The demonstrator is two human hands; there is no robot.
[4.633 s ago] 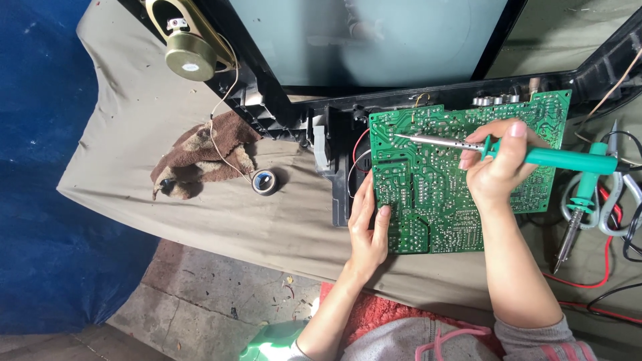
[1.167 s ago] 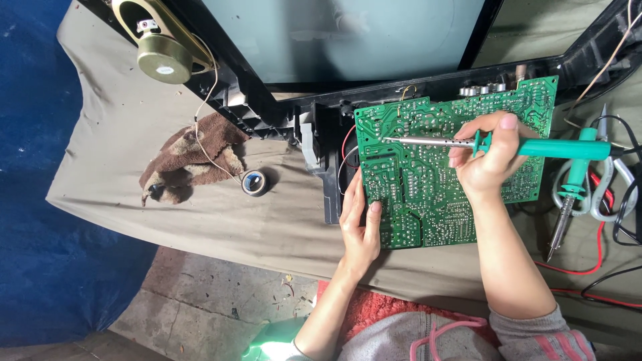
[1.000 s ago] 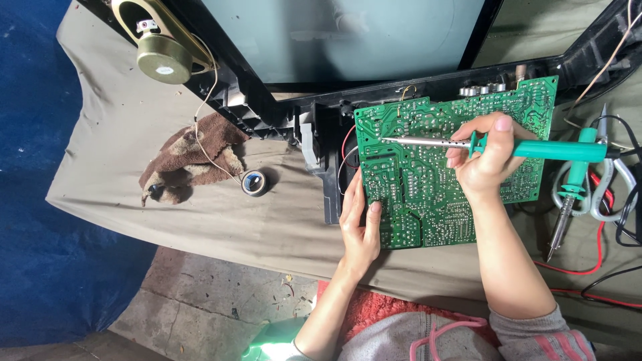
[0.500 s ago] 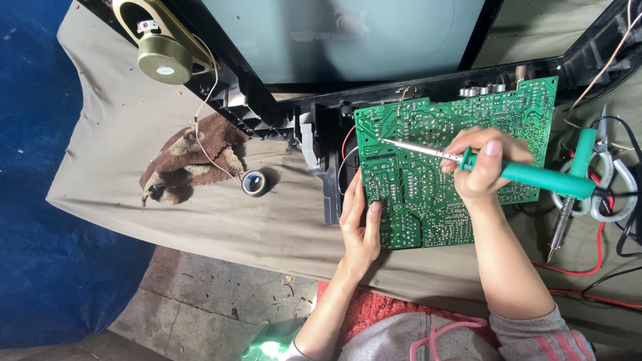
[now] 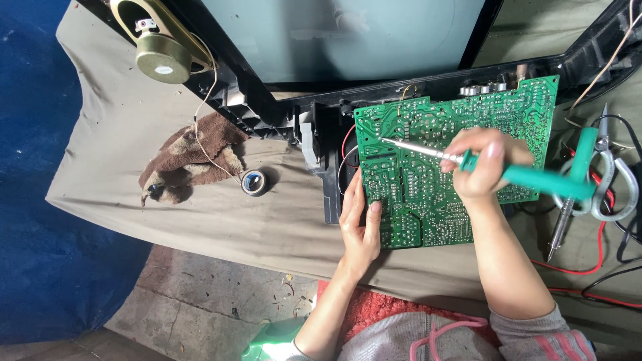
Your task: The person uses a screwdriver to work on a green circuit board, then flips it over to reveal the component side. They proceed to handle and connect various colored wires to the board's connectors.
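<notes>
Khaki cloth covers the desk, blue tarp hangs at the far left. A black TV frame with a grey screen lies along the top edge. A green circuit board leans against the frame's lower rail, solder side up, right of centre. A round speaker sits on the frame's upper-left corner, and a thin wire runs from it down across a brown rag. A small roll of black tape lies just right of the rag, well apart from the board. Scissors and a second teal-handled tool lie right of the board among red and black wires.

Right hand is clenched around a teal soldering iron, its metal tip on the board's upper-left area; hand and forearm cover the board's right-centre. Left hand lies loose and flat, fingers on the board's lower-left edge, gripping nothing. Grey sleeves and red fabric are at the bottom.
</notes>
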